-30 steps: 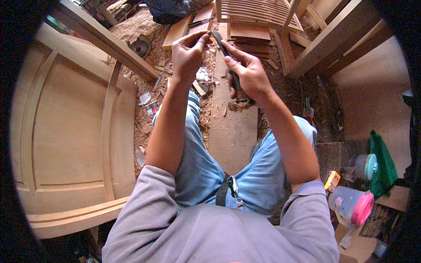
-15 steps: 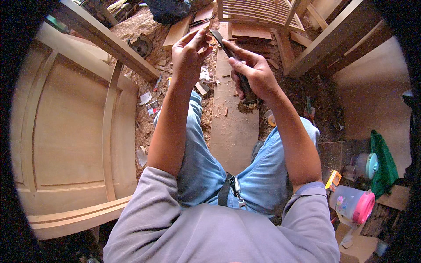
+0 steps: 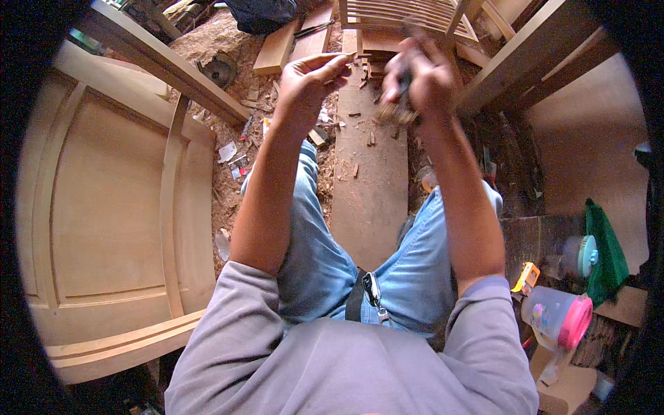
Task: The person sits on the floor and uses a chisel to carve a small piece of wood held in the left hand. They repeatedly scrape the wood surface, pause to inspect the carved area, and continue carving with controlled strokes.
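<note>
My left hand (image 3: 311,79) is raised over the plank, thumb and fingertips pinched on a small thin sliver of wood (image 3: 351,54). To its right, my right hand (image 3: 429,79) is smeared by motion but still wrapped round a chisel. The chisel's frayed, brown wooden handle end (image 3: 395,113) sticks out below the fist, and its blade is a blur above. The two hands are apart, and the chisel does not touch the sliver. Beneath them a long wooden plank (image 3: 370,200) runs between my knees, with several wood chips on it.
A panelled wooden door (image 3: 111,207) stands on the left. Wooden beams (image 3: 166,62) rise at both sides, with a slatted frame (image 3: 401,12) at the far end. Shavings cover the floor. A clear jug with a pink lid (image 3: 557,318) and a green cloth (image 3: 605,256) lie at right.
My right hand has swung up and to the right with the chisel, away from the left hand. My left hand has shifted slightly right. More chips now show on the plank.
</note>
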A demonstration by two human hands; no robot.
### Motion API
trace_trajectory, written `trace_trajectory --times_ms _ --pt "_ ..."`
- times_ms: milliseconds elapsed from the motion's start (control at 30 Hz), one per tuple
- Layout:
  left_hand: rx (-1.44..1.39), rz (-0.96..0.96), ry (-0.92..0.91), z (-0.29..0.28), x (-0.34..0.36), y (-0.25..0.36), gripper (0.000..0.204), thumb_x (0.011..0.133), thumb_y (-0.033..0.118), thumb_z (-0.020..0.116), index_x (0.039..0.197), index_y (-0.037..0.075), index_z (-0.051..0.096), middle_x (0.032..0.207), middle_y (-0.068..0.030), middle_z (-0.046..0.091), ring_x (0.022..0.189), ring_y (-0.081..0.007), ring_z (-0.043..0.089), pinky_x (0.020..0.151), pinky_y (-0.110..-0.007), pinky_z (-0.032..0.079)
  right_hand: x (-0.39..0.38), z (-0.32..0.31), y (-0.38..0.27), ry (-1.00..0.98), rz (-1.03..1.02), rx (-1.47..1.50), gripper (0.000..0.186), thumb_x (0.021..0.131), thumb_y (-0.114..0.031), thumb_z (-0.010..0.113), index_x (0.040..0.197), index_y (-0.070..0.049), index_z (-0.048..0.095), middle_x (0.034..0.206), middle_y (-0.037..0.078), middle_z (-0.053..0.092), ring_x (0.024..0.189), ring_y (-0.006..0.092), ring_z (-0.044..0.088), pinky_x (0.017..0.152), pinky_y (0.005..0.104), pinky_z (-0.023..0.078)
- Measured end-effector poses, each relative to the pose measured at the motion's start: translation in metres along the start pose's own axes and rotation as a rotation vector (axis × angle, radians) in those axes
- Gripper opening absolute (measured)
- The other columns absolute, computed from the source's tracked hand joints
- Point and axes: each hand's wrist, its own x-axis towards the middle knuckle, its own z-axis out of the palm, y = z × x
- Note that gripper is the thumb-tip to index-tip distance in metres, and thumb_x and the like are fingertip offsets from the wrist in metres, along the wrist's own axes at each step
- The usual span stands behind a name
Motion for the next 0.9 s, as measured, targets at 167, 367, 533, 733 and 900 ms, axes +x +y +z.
trace_trajectory --times_ms 167,367,533,733,900 --pt "-0.194 0.032 -0.016 0.019 -0.004 -0.007 0.021 0.09 0.016 0.068 0.104 0.0 0.068 0.09 -0.0062 0.069 0.08 -0.0121 0.064 0.071 -0.026 0.053 0.01 -0.035 -0.01 0.043 -0.009 0.093 0.018 0.101 -0.022 0.047 0.103 -0.006 0.055 0.067 0.006 0.053 0.042 0.0161 0.052 0.04 0.0307 0.045" --pt "-0.199 -0.022 0.08 0.006 -0.002 -0.007 0.023 0.09 0.017 0.068 0.107 0.002 0.067 0.092 -0.0046 0.069 0.081 -0.011 0.064 0.07 -0.025 0.051 -0.004 -0.017 0.025 -0.385 -0.042 -0.171 0.048 0.098 -0.015 0.052 0.145 -0.014 0.041 0.062 0.003 0.052 0.041 0.0102 0.048 0.038 0.0246 0.044" --pt "-0.038 0.076 0.172 -0.001 0.002 -0.008 0.022 0.093 0.022 0.065 0.104 0.003 0.069 0.093 -0.0039 0.069 0.075 -0.009 0.06 0.064 -0.026 0.052 -0.012 -0.005 0.02 -0.331 0.072 -0.153 0.044 0.092 -0.013 0.063 0.135 -0.012 0.056 0.07 -0.012 0.04 0.06 0.0011 0.034 0.053 0.0161 0.03" --pt "0.201 0.231 0.225 -0.003 0.008 -0.014 0.025 0.093 0.026 0.066 0.099 0.003 0.072 0.085 -0.0029 0.071 0.068 -0.0078 0.06 0.06 -0.022 0.048 -0.013 -0.01 0.013 -0.421 0.203 -0.114 0.044 0.093 -0.014 0.06 0.137 -0.014 0.053 0.062 -0.006 0.052 0.051 0.0022 0.045 0.047 0.0193 0.038" --pt "0.42 0.398 0.285 -0.003 0.01 -0.02 0.02 0.092 0.02 0.067 0.093 0.001 0.074 0.072 -0.0042 0.07 0.059 -0.0047 0.057 0.051 -0.022 0.041 -0.016 -0.008 0.012 -0.42 0.179 -0.175 0.044 0.094 -0.014 0.059 0.137 -0.014 0.053 0.059 -0.004 0.052 0.047 0.0043 0.046 0.044 0.0219 0.039"
